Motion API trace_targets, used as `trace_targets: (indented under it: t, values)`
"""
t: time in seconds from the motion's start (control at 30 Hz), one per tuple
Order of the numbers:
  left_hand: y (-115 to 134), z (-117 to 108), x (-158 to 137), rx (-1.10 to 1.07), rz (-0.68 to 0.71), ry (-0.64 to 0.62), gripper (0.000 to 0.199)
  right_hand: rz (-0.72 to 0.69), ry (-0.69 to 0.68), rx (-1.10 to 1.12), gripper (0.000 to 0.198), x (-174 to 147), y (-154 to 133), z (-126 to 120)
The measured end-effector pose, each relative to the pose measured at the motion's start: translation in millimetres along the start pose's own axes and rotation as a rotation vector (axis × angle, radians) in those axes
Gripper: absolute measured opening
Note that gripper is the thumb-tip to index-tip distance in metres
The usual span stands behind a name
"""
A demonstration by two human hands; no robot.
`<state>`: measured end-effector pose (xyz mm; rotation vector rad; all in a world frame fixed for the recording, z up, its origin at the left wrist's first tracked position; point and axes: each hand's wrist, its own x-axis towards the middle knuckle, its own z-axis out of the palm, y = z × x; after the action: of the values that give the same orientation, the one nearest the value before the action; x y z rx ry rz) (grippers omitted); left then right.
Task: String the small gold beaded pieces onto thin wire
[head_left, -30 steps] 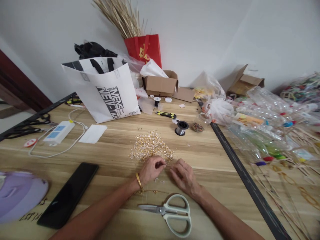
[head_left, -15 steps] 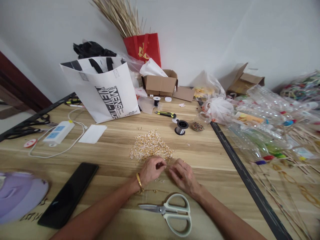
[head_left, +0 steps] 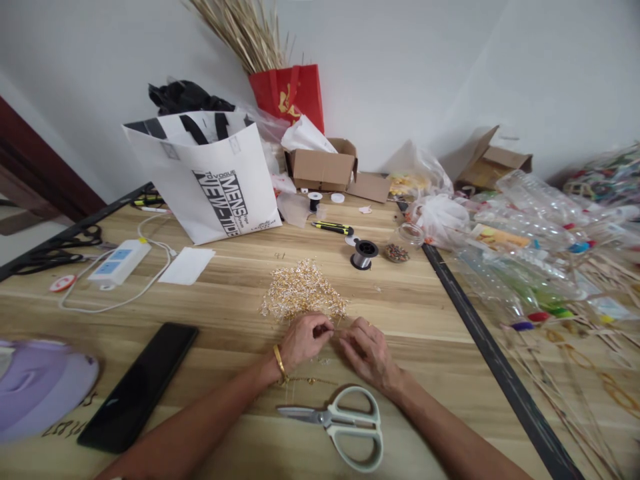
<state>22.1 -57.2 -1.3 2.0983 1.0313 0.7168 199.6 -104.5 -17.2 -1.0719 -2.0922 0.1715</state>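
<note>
Just in front of a pile of small gold and clear beads [head_left: 303, 288], my left hand [head_left: 306, 337] is closed in a pinch. My right hand [head_left: 367, 350] faces it, fingers curled and pinched together, with the fingertips of both nearly meeting. Whatever lies between them is too small and thin to make out. Under my left wrist a thin gold chain [head_left: 313, 381] stretches across the table. A pair of scissors [head_left: 345, 423] with pale green handles lies nearer to me, between my forearms.
Beyond the beads lie a wire spool [head_left: 364, 255], a yellow-black utility knife [head_left: 333, 228] and a tipped clear jar [head_left: 400, 247] of beads. A black phone [head_left: 140, 387] and a power strip [head_left: 119, 263] are at left. Plastic bottles [head_left: 530, 247] crowd the right; a white bag [head_left: 210, 180] stands behind.
Both hands keep almost the same pinched pose at the same spot. The whole view has shifted very slightly.
</note>
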Motion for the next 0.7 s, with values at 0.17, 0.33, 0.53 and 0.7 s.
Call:
trace_targets:
  t: [0.17,0.33,0.53,0.7]
  values:
    - [0.2,0.5,-0.2,-0.008,-0.001,0.001,0.011,-0.012,-0.005,-0.001,0.009,1.8,-2.8,-1.2]
    - [-1.6,2.2,-1.1,-0.019,-0.011,-0.001,0.010,-0.007,-0.015,0.002,0.009,2.0,-2.6,-0.5]
    - [-3.2,2.6,-1.2,-0.011,-0.003,0.003,0.010,-0.008,-0.014,-0.014,0.010,2.1,-3.1,-0.7]
    - [-1.2,1.9,-1.2,-0.016,-0.019,0.004,0.009,-0.015,-0.012,0.002,0.009,2.9,-4.4,-1.9]
